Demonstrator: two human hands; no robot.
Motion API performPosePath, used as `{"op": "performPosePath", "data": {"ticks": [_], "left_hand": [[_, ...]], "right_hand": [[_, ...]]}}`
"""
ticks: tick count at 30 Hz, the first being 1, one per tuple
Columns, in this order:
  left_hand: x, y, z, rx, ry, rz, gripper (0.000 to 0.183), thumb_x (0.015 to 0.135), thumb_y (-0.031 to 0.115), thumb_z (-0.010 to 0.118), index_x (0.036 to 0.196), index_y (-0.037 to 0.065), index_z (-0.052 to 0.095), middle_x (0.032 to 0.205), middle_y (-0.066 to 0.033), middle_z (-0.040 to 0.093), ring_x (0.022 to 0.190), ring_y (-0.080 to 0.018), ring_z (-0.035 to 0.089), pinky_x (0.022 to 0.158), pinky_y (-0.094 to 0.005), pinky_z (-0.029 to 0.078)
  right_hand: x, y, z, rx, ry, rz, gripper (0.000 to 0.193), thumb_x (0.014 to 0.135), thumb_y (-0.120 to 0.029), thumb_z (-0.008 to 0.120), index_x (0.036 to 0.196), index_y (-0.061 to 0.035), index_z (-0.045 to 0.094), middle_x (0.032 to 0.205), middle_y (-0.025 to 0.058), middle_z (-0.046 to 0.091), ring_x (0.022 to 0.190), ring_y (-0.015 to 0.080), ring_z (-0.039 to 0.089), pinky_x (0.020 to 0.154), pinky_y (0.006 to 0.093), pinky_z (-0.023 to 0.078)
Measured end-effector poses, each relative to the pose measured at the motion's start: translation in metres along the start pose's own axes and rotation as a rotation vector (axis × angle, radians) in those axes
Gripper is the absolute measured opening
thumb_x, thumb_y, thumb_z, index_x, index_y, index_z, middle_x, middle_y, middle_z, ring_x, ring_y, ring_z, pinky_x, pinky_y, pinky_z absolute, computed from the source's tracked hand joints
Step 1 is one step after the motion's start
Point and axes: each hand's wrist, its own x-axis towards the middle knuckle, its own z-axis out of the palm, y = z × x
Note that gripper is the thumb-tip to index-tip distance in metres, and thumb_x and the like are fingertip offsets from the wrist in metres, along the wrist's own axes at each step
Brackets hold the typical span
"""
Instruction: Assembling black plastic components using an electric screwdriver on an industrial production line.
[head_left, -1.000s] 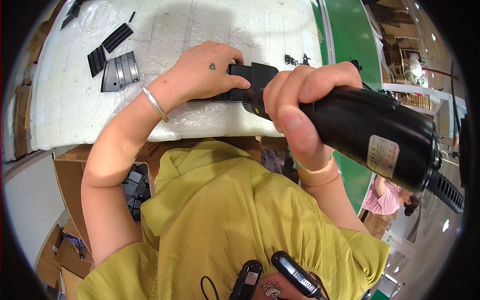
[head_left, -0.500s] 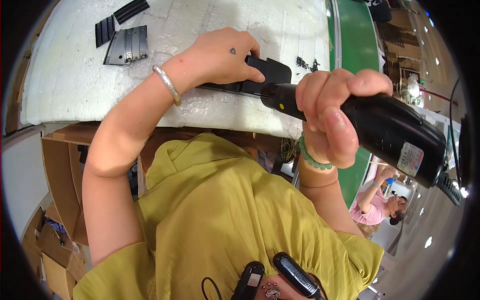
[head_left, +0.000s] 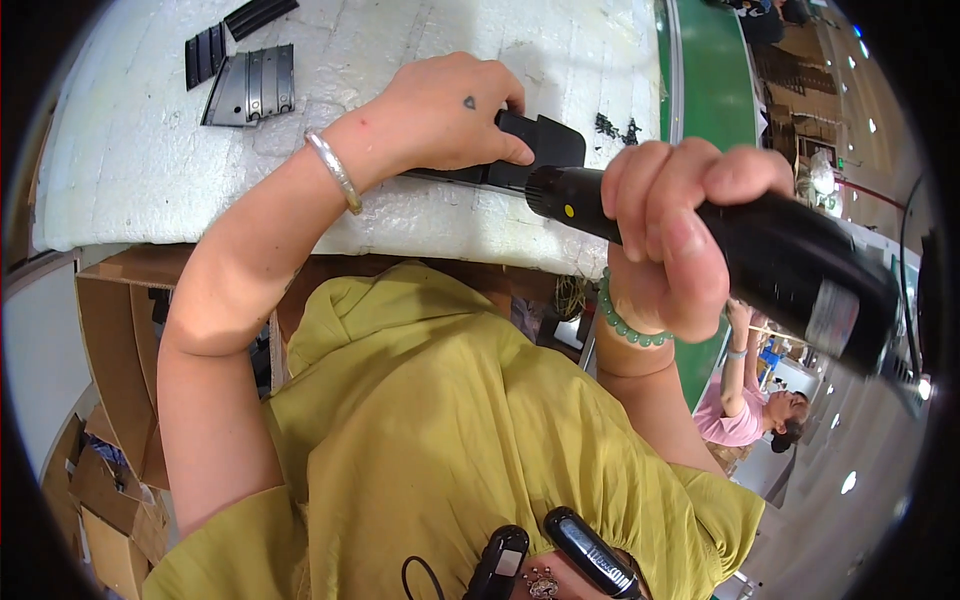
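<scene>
At the far left, an open cardboard box (head_left: 115,340) stands below the near edge of the white-covered desk (head_left: 130,190). On that desk lie 3 loose black parts: 2 narrow ribbed strips (head_left: 205,55) and 1 wider, shinier plate (head_left: 250,85) just below them. Next comes 1 silver bangle (head_left: 332,170) on the left wrist.

The left hand (head_left: 450,110) rests over 1 black workpiece (head_left: 558,146) near the front of the desk. Its thumb and index finger are a little apart, gripping the workpiece between them; the other fingers are mostly hidden, so I cannot tell how they are set. Right of the workpiece sit 2 small heaps of tiny black pieces (head_left: 607,126), too fine to count.

The right hand (head_left: 670,220) has its fingers wrapped closely around 1 thick black power tool (head_left: 775,255), whose nose points left at the workpiece; I cannot tell whether its tip touches. There is 1 green bead bracelet (head_left: 625,325) on that wrist. Farther right, 1 person in pink (head_left: 735,420) has an arm raised.
</scene>
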Motion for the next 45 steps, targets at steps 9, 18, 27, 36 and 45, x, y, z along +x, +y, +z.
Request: {"op": "performPosePath", "data": {"ticks": [9,18,27,36,45], "left_hand": [[-0.004,0.023,-0.012,-0.934,0.344,-0.059,0.039,0.077,0.025,0.071,0.108,0.003,0.061,0.069,-0.0033,0.059,0.065,-0.0084,0.053,0.059,-0.0236,0.043],[-0.006,0.072,-0.015,-1.121,0.41,0.054,0.05,0.081,0.012,0.067,0.124,-0.003,0.046,0.084,-0.0009,0.058,0.076,-0.0043,0.053,0.067,-0.018,0.044],[-0.016,0.058,-0.068,-1.899,-0.156,-0.109,0.059,0.09,0.043,0.043,0.129,-0.001,0.033,0.106,-0.0201,0.059,0.095,-0.0232,0.058,0.081,-0.0322,0.047],[-0.061,0.023,-0.077,-1.34,0.258,-0.204,0.048,0.093,0.036,0.04,0.127,0.002,0.038,0.118,-0.0205,0.052,0.104,-0.0247,0.054,0.084,-0.0371,0.048],[-0.131,-0.034,-0.113,-0.838,0.79,-0.325,0.031,0.083,0.013,0.065,0.111,0.0,0.057,0.094,-0.0027,0.062,0.085,-0.0085,0.057,0.076,-0.0229,0.046]], "right_hand": [[-0.003,-0.004,-0.027,0.064,0.581,0.164,0.042,0.077,-0.006,0.06,0.114,0.0009,0.043,0.083,0.0079,0.056,0.061,0.0138,0.051,0.058,0.0288,0.044],[-0.008,-0.005,-0.038,0.06,0.336,0.364,0.041,0.07,-0.005,0.075,0.107,0.0012,0.057,0.096,0.0038,0.062,0.087,0.0109,0.057,0.077,0.0258,0.047],[-0.013,-0.019,-0.049,0.136,0.217,0.312,0.036,0.071,-0.003,0.072,0.103,0.0015,0.056,0.092,0.0033,0.06,0.081,0.0107,0.055,0.072,0.0244,0.046],[-0.026,-0.016,-0.047,0.251,0.282,0.351,0.047,0.064,0.001,0.075,0.105,-0.002,0.052,0.091,0.002,0.054,0.078,0.0096,0.051,0.07,0.0242,0.042],[-0.008,0.005,-0.042,0.178,0.172,0.366,0.044,0.077,-0.004,0.06,0.117,0.005,0.043,0.082,0.0108,0.063,0.076,0.0183,0.061,0.072,0.0292,0.048]]}}
